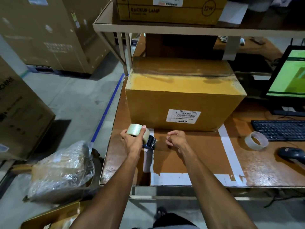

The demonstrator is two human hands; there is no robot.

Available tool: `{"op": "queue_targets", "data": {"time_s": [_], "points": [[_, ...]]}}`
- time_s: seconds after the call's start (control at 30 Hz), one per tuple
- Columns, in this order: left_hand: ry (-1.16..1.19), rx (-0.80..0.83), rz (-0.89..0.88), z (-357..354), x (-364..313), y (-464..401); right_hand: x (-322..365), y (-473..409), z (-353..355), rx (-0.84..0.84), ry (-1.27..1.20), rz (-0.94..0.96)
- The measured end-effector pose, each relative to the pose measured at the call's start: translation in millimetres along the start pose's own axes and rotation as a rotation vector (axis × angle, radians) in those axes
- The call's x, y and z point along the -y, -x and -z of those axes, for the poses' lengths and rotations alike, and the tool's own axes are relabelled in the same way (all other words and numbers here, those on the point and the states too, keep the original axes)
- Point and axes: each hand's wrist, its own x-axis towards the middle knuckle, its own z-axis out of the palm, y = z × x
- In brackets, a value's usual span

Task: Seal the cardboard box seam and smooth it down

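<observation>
A closed cardboard box stands on the brown workbench, a white label on its near side. Clear tape runs along its top seam near the far edge. My left hand grips a tape dispenser with a clear tape roll and a dark blue cutter end, just in front of the box's lower left corner. My right hand hovers beside it, fingers loosely curled and holding nothing, close to the cutter end.
A spare, nearly used tape roll, a keyboard, a handheld scanner and a monitor sit to the right. A shelf with a "BACKUP LAMP" carton hangs over the box. Large cartons and a plastic-wrapped bundle stand on the floor left.
</observation>
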Motion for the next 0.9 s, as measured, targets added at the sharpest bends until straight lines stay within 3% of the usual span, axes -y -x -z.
{"op": "queue_targets", "data": {"time_s": [0.43,0.57,0.77,0.9], "points": [[-0.181,-0.102,-0.077,3,-4,4,3,-5,29,0.291,0.157,0.079],[-0.368,-0.244,-0.321,4,11,39,6,-5,31,0.335,0.123,0.083],[-0.658,0.179,-0.669,-18,49,70,3,-10,32,0.345,0.148,0.103],[-0.776,0.206,-0.681,-35,48,75,2,-8,33,0.355,0.137,0.134]]}}
